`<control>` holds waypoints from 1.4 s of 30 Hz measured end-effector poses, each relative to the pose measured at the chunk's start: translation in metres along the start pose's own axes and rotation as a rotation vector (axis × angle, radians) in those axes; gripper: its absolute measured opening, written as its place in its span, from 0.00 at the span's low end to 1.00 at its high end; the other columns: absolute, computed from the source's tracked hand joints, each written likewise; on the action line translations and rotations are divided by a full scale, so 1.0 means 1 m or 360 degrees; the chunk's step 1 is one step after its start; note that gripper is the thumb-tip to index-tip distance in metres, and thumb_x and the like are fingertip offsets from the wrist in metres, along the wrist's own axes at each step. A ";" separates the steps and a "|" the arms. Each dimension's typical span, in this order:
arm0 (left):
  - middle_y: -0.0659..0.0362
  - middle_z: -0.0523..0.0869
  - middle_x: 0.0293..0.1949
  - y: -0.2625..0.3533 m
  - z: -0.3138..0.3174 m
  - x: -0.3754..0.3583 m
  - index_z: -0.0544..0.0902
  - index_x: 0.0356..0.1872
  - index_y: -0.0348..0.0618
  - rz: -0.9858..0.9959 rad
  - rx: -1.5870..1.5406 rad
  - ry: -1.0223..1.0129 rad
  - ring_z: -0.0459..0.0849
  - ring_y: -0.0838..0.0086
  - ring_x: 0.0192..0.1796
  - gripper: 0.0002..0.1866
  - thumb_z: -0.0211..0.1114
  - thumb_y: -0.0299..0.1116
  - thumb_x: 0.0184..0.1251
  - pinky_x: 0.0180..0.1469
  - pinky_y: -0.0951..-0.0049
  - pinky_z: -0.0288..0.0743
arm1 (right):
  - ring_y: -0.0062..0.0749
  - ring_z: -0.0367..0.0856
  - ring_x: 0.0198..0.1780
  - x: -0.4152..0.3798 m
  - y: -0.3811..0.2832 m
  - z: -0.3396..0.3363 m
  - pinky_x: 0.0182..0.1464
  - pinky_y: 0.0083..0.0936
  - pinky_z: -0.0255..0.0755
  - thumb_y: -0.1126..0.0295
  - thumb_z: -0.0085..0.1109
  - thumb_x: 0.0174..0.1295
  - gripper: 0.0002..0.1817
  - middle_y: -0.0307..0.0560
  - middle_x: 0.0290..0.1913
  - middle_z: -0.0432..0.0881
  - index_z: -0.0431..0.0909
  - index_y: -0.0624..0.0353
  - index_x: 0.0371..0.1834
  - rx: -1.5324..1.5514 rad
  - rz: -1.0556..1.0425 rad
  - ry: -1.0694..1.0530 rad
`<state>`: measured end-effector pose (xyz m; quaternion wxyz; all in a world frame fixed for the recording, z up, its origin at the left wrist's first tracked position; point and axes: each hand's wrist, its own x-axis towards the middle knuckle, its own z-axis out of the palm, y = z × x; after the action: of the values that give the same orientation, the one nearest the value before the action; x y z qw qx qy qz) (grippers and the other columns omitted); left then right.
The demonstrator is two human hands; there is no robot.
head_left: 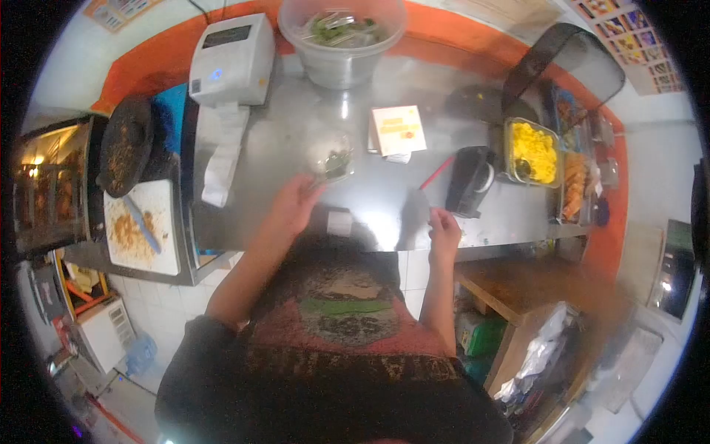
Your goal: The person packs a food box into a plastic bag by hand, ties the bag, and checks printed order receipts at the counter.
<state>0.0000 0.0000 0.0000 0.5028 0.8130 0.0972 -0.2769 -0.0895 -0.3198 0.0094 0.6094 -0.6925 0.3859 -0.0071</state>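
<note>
My left hand (299, 203) is closed on the edge of a small clear plastic bag (342, 167) with green leaves inside, above the steel table. My right hand (444, 229) is near the table's front edge, thumb and fingers pinched together. Anything between those fingers is too small to make out. A red stick-like pen (436, 172) and a black dispenser-like object (468, 182) lie just beyond my right hand. Between my hands, at the front edge, a small white label (340, 223) shows. Further back stands a white and orange card (399, 131).
A label printer (232, 59) with a trailing paper strip (224, 159) stands back left, beside a large tub (342, 65) of bagged greens. Left are a cutting board (126, 240) and knife (143, 223); right, a container of yellow food (532, 152) and a mesh cover (566, 63).
</note>
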 end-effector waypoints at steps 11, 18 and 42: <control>0.58 0.79 0.41 0.040 -0.004 0.013 0.77 0.37 0.39 -0.0005 -0.2230 0.0078 0.80 0.69 0.49 0.03 0.60 0.24 0.65 0.63 0.62 0.77 | 0.15 0.68 0.28 -0.052 -0.095 0.179 0.30 0.17 0.63 0.76 0.66 0.60 0.16 0.36 0.27 0.77 0.69 0.62 0.48 0.0063 -0.0797 -0.0270; 0.58 0.79 0.40 0.048 -0.016 0.009 0.77 0.35 0.39 -0.0083 -0.2252 0.0132 0.81 0.68 0.48 0.02 0.61 0.24 0.64 0.61 0.63 0.79 | 0.15 0.63 0.27 -0.037 -0.071 0.184 0.30 0.16 0.61 0.77 0.67 0.58 0.18 0.39 0.33 0.78 0.66 0.59 0.43 0.0362 -0.0841 -0.0382; 0.55 0.80 0.42 0.044 0.000 0.001 0.76 0.42 0.34 0.0208 -0.2007 0.0144 0.80 0.67 0.51 0.07 0.58 0.24 0.65 0.65 0.60 0.75 | 0.25 0.79 0.38 -0.038 -0.086 0.183 0.39 0.24 0.78 0.74 0.66 0.60 0.17 0.46 0.40 0.79 0.70 0.62 0.48 0.0889 0.0128 -0.0590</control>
<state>0.0200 -0.0206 0.0328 0.8962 0.3759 0.2129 -0.1005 0.0171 -0.1493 0.0528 0.8352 -0.4725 0.2788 0.0374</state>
